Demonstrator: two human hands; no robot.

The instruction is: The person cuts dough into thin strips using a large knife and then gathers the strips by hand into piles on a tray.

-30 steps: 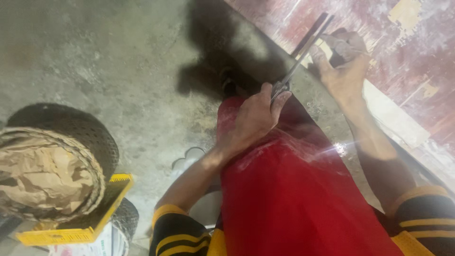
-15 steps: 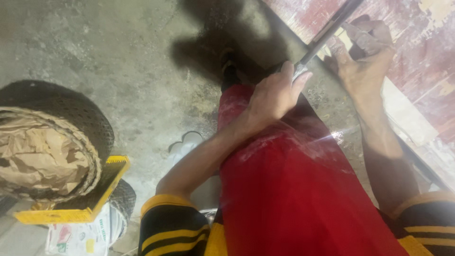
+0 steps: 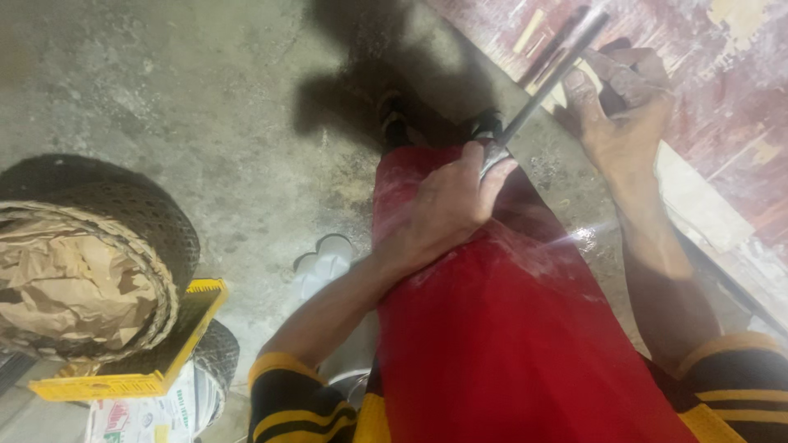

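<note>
A thin metal rod point(image 3: 548, 82) runs on a diagonal from the person's red-clad thigh point(image 3: 509, 328) up and to the right. The left hand point(image 3: 447, 209) is clenched round its lower end; the right hand point(image 3: 625, 115) is curled beside its upper part, closed on a small dark object (its kind unclear), so the left is the nearer to the body. At left, a dark woven basket point(image 3: 123, 209) holds crumpled brown paper point(image 3: 66, 287) and sits against a yellow crate point(image 3: 164, 353) on the concrete floor point(image 3: 189, 90).

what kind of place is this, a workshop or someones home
Most likely a rough workshop or work yard. The floor is bare, stained concrete, a worn red-painted workbench runs along one side, and the left hand and right hand work a long metal tool at its edge.
</note>
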